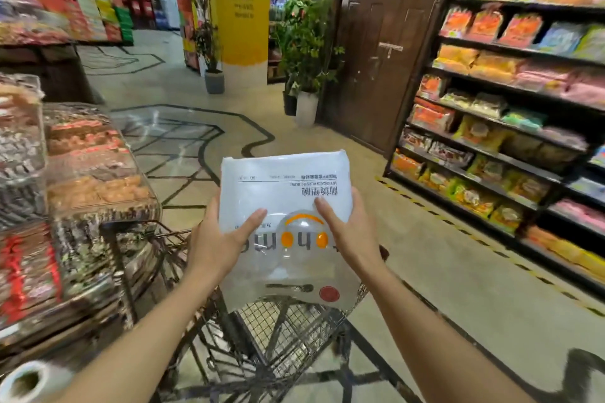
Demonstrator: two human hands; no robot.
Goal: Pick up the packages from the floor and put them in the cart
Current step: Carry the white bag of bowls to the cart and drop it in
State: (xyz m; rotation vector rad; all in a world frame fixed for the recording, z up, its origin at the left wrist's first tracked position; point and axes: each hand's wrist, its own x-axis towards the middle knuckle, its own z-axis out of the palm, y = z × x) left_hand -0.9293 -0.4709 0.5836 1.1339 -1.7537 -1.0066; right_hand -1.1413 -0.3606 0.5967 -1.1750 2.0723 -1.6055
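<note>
At frame centre we hold the white-and-clear glossy plastic package of bowls (pixel 288 206) above the dark wire-mesh cart (pixel 288 321), left hand (pixel 219 249) and right hand (pixel 350 232) clamped on its side edges, judging it light, slippery and crushable.
</note>
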